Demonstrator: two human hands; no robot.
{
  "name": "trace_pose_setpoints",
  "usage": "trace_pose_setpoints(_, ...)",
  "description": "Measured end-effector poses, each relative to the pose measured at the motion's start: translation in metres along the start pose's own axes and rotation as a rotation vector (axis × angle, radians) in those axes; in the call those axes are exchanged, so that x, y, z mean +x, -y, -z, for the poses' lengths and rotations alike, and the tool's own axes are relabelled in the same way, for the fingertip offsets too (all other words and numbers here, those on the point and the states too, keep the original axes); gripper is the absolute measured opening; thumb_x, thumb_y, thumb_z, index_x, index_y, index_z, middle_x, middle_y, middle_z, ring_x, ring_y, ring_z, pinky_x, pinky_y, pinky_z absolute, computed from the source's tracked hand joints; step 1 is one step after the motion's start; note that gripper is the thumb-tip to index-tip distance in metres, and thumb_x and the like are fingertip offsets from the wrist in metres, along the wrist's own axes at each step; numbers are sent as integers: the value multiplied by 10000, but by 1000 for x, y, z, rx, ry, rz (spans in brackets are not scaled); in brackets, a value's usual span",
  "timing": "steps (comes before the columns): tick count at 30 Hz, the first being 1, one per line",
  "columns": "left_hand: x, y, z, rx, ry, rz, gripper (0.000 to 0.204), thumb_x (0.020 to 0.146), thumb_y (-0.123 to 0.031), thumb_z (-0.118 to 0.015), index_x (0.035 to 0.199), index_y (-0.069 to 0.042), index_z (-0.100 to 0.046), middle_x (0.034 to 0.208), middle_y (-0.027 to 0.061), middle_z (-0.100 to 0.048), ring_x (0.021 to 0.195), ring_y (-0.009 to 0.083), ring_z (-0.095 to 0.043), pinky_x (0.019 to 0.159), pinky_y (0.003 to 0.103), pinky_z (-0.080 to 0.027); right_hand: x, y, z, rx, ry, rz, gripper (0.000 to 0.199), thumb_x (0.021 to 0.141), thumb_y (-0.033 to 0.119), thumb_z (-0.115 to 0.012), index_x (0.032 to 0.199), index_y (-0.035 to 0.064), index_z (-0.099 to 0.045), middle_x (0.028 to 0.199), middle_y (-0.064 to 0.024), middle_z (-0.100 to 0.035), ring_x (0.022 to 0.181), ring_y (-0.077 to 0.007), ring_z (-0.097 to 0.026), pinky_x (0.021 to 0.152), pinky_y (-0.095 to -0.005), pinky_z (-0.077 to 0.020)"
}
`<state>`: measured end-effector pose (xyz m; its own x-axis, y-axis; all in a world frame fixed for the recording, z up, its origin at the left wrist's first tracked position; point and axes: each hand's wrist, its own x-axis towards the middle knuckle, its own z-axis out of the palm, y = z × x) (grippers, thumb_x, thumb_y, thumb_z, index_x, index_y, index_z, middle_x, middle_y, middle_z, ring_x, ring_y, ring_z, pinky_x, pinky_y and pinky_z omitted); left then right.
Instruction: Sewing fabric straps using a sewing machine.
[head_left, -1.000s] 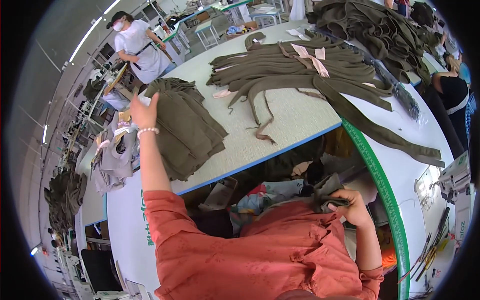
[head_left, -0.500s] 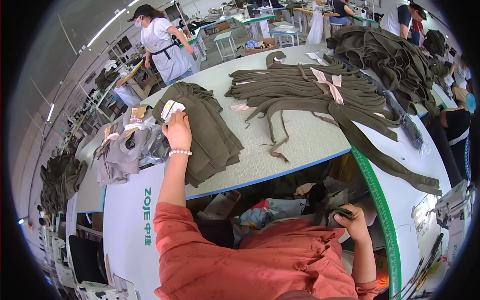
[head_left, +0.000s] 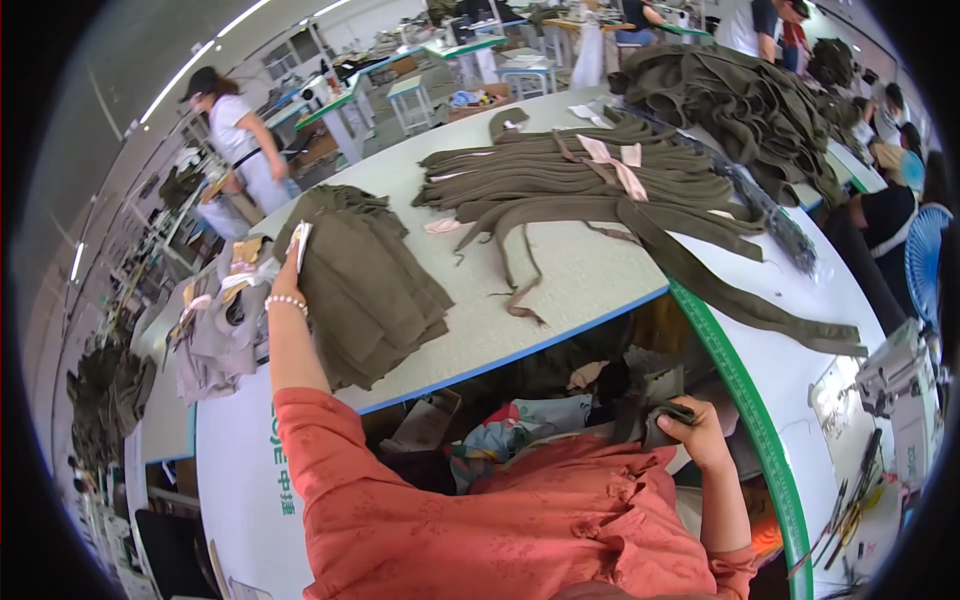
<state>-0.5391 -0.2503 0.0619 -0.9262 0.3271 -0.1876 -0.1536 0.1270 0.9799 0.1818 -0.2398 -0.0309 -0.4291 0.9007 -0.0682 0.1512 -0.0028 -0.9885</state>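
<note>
My left hand [head_left: 288, 272], with a beaded bracelet at its wrist, is at the left edge of a stack of olive-green cut fabric pieces [head_left: 375, 290]. It grips a small white bundle of labels [head_left: 302, 243], seen nearly edge-on; some of the fingers are hidden. Close to my body on the right, my right hand [head_left: 697, 432] is closed around a few folded olive fabric pieces [head_left: 655, 415], thumb on top. These hang over the table's cut-out, above a heap of mixed cloth [head_left: 540, 420].
Long olive strips [head_left: 590, 185], tied with pale pink cloth, lie across the table [head_left: 570, 285]. Behind them at right is an olive fabric heap [head_left: 730, 115]. Grey garment pieces [head_left: 225, 335] lie at left. A sewing machine [head_left: 905, 385] stands at right. A person [head_left: 240, 135] walks beyond.
My left hand has shifted left on the fabric stack, and the white labels have turned from lying flat to nearly edge-on. My right hand keeps its hold. The view has swung slightly right.
</note>
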Motion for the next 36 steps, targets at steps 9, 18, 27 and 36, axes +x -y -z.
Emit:
trace_pose_setpoints(9, -39, -14, -36, 132, 160, -109, 797, 710, -490, -732, 1279, 12, -490, 1263, 181, -537, 1135, 298, -534, 978, 386, -414, -6, 18, 21, 98, -94, -23, 90, 803, 58, -683, 862, 8, -636, 752, 35, -571, 722, -56, -499, 650, -218, -401)
trace_pose_setpoints(18, -246, -33, -164, 311, 794, -1039, 304, 816, -67, -649, 1114, -27, -602, 1093, 65, -623, 986, 169, -583, 913, 297, -436, -11, 39, 27, 277, -212, 18, 104, 824, 62, -662, 903, 2, -632, 811, 30, -600, 753, -49, -511, 678, -216, -418)
trace_pose_setpoints(27, -395, 23, -225, 964, 2093, -1132, 420, 806, -125, -669, 1202, -36, -562, 1158, 100, -616, 1073, 195, -576, 922, 318, -449, -56, 56, 65, 412, -464, 288, 162, 802, 74, -684, 947, 20, -635, 856, 2, -627, 780, -93, -560, 731, -246, -448)
trace_pose_setpoints(36, -107, -78, -80, 572, 67, -1202, 494, 877, -275, -616, 1261, 15, -504, 1255, 171, -547, 1158, 264, -522, 964, 329, -396, -51, 35, 90, 663, -647, 297, 352, 779, 163, -731, 1078, 27, -604, 1012, -60, -652, 918, -178, -619, 835, -323, -487)
